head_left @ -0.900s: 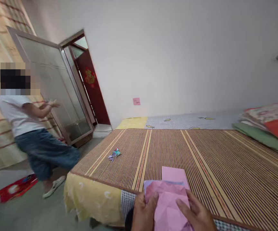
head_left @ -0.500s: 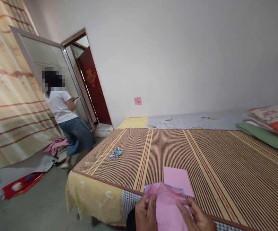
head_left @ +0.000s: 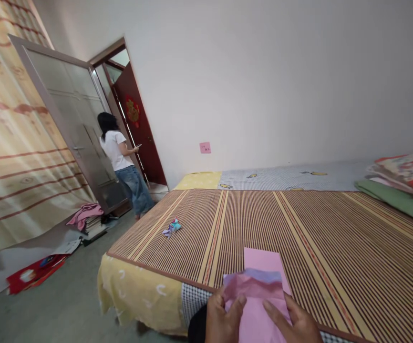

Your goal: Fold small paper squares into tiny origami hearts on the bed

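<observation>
Between my two hands is a creased sheet of pink paper, its top edge bent over and showing a lilac underside. My left hand pinches its left side, thumb on the front. On the right side my right hand grips it the same way, fingers behind. A flat pink sheet lies on the striped bed mat just beyond, partly covered by the held paper. Farther left on the mat rests a small folded paper piece in blue and lilac.
A person in a white top stands by the open door, holding a phone-like object. Folded bedding is piled at the bed's right end. A red item and a pile with pink cloth lie along the left wall.
The paper's top edge has folded over more, and my left thumb has shifted inward across it. The person has walked right, nearer the doorway.
</observation>
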A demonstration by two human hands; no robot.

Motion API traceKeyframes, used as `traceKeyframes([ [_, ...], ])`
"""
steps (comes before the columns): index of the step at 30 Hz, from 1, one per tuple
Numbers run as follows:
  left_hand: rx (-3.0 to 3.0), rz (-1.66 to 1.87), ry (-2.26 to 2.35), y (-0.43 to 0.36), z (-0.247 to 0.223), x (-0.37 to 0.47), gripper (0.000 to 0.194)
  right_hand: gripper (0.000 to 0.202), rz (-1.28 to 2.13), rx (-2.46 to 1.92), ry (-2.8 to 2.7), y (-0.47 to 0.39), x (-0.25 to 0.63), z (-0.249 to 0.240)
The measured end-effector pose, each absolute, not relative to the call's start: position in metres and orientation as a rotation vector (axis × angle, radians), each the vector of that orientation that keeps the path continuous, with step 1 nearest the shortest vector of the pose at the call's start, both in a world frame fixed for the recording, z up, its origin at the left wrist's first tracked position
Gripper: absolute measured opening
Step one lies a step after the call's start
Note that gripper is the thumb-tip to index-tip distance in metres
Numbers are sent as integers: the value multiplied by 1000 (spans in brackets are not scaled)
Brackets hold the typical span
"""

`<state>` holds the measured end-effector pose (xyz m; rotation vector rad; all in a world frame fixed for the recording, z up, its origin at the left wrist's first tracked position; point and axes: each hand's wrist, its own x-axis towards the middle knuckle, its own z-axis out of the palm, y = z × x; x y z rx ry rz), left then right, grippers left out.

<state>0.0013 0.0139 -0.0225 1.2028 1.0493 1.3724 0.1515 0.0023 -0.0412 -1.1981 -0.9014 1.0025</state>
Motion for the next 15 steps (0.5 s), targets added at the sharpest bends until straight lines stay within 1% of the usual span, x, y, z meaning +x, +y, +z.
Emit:
traceKeyframes([
  [4, 1085, 1399, 1073, 26, -25, -5, 42, 50, 902, -1292, -944, 7, 155, -42],
  [7, 1008, 1423, 1124, 34, -19, -16, 50, 50, 831, -1334, -984, 10, 159, -39],
  [9, 1030, 1400, 1082, 37, -10, -22, 47, 49, 848, -1304, -1019, 12, 159, -38],
  [12, 1092, 1261, 908, 40, 4, -23, 48, 49, 902, -1247, -1042, 13, 154, -41],
  [15, 1035, 1271, 918, 44, 8, -18, 48, 51, 919, -1242, -1049, 12, 152, -46],
])
